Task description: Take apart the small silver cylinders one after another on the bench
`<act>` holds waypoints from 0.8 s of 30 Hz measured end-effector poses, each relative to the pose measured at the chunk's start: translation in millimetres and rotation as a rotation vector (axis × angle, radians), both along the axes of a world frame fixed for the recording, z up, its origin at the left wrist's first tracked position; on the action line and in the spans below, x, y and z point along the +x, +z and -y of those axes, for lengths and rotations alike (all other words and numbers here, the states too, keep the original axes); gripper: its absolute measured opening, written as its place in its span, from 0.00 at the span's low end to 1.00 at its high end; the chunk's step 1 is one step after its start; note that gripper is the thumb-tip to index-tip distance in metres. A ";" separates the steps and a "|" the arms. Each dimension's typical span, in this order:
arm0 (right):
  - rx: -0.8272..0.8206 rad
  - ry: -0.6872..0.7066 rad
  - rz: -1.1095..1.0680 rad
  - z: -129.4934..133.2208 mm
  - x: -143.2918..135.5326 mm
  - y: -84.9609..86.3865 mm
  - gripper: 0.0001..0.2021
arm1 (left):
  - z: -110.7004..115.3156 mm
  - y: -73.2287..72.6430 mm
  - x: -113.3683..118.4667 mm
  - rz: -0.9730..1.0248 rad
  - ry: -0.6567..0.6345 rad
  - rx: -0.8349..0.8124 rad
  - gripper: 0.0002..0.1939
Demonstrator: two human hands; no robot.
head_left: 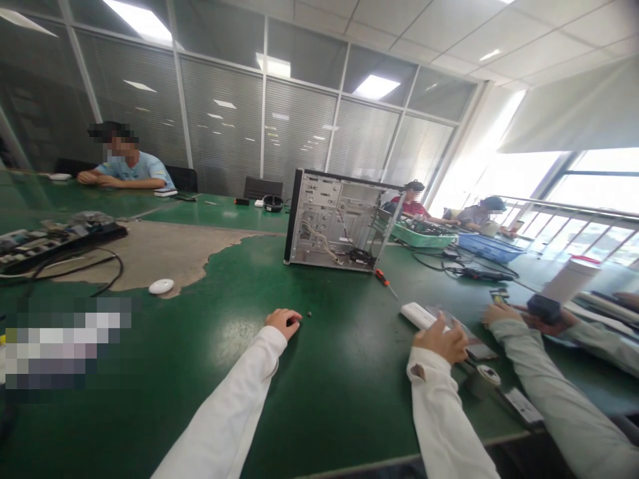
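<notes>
My left hand (283,322) rests on the green table with its fingers loosely curled in, and nothing shows in them. Just beyond its fingertips lies a tiny dark piece (309,314), too small to name. My right hand (442,339) is raised slightly with its fingers apart. Close by it are a white oblong box (415,315) and a clear plastic bag (480,347); whether the fingers touch them I cannot tell. Farther back, an opened computer case (339,223) stands upright, its metal inside and loose cables facing me. An orange-handled screwdriver (383,278) lies at its lower right corner.
At right, a co-worker's sleeved arms (544,386) reach over the table beside a roll of tape (483,379). A green basket (424,236) and a blue basket (492,247) stand behind. A white round object (161,287) and a power strip (54,249) lie left.
</notes>
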State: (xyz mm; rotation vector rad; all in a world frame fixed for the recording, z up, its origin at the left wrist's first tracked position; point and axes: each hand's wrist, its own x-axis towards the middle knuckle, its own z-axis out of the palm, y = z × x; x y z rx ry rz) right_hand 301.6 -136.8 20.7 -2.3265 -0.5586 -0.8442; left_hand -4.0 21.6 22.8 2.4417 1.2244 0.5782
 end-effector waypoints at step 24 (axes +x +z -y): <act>-0.373 1.449 0.048 -129.7 -138.3 -17.0 0.13 | 0.5 1.6 -1.2 0.015 0.012 -0.009 0.11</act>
